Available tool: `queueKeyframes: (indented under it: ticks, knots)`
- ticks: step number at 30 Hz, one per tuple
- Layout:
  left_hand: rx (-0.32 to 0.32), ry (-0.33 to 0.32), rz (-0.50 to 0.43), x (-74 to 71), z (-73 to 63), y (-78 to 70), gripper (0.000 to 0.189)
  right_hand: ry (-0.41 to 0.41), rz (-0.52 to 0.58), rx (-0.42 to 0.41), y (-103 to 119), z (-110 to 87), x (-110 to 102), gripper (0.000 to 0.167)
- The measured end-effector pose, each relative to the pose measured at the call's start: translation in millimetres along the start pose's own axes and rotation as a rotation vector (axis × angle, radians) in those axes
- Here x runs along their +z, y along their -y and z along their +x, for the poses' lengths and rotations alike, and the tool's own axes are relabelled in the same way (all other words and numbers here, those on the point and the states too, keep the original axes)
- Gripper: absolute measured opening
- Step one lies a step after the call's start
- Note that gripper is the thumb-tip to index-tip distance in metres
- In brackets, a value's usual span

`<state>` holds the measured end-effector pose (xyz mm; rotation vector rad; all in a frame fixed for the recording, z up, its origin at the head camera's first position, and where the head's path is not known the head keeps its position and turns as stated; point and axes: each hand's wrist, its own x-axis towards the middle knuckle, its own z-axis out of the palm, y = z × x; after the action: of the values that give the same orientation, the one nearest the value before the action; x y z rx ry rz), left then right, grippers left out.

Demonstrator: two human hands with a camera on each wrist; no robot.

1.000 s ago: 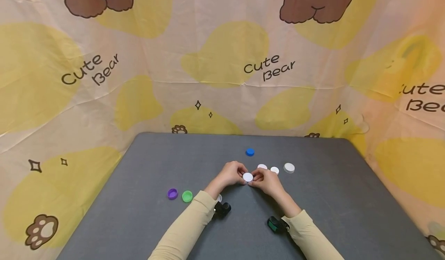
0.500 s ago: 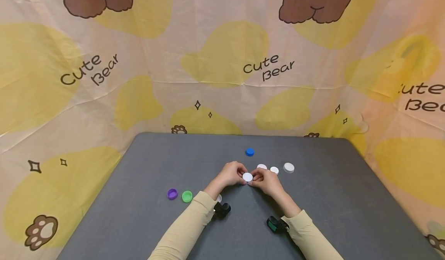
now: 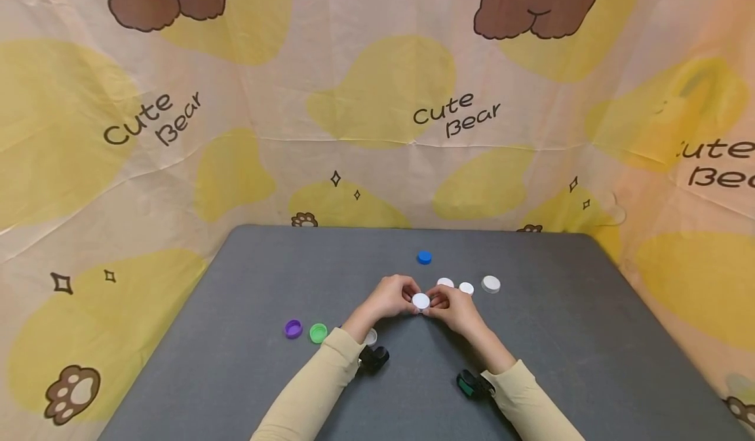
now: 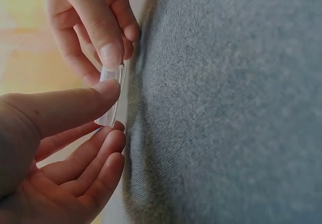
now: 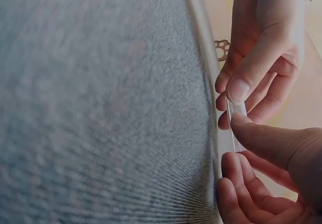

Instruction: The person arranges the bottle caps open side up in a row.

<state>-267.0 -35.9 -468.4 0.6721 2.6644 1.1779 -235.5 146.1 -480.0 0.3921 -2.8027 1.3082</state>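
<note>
Near the middle of the table, a round white cap (image 3: 421, 301) is held between both hands. My left hand (image 3: 389, 296) pinches its left side, and my right hand (image 3: 455, 308) pinches the right side. Seen edge-on in the left wrist view, the cap (image 4: 106, 117) has a translucent rim with both thumbs on it. The right wrist view shows the same thin clear edge of the cap (image 5: 237, 141) between the thumbs. Beyond the right hand lie two white caps (image 3: 445, 282) (image 3: 466, 288), the first partly hidden by its fingers.
A blue cap (image 3: 424, 257) lies farther back, and a larger white cap (image 3: 491, 284) to the right. At left are a purple cap (image 3: 293, 329) and a green cap (image 3: 318, 333), hollow side up. A whitish cap (image 3: 371, 337) is partly covered by the left wrist. The grey table (image 3: 560, 336) meets a printed cloth behind.
Both hands stay on the white cap in the same place. The left wrist has shifted slightly left, showing more of the whitish cap beneath it; the right wrist has moved slightly right.
</note>
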Motion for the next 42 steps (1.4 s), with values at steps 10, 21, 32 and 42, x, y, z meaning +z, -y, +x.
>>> queueKeyframes:
  ticks: [10, 21, 32, 42]
  knots:
    - [0.017, 0.007, -0.019, -5.7, -13.7, -6.3, 0.025, 0.038, 0.028, -0.024, 8.8, -7.5, -4.9, 0.025]
    - [0.011, 0.006, -0.011, -10.1, -25.7, -8.8, 0.024, 0.047, 0.017, -0.029, 15.2, -13.0, -5.1, 0.026]
    - [0.022, 0.007, -0.029, -10.0, -33.5, -8.6, 0.022, 0.059, 0.016, -0.045, 18.7, -16.6, -5.9, 0.027]
    - [0.043, 0.011, -0.048, -12.7, -37.2, -7.6, 0.022, 0.067, 0.004, -0.060, 19.5, -17.0, -6.0, 0.027]
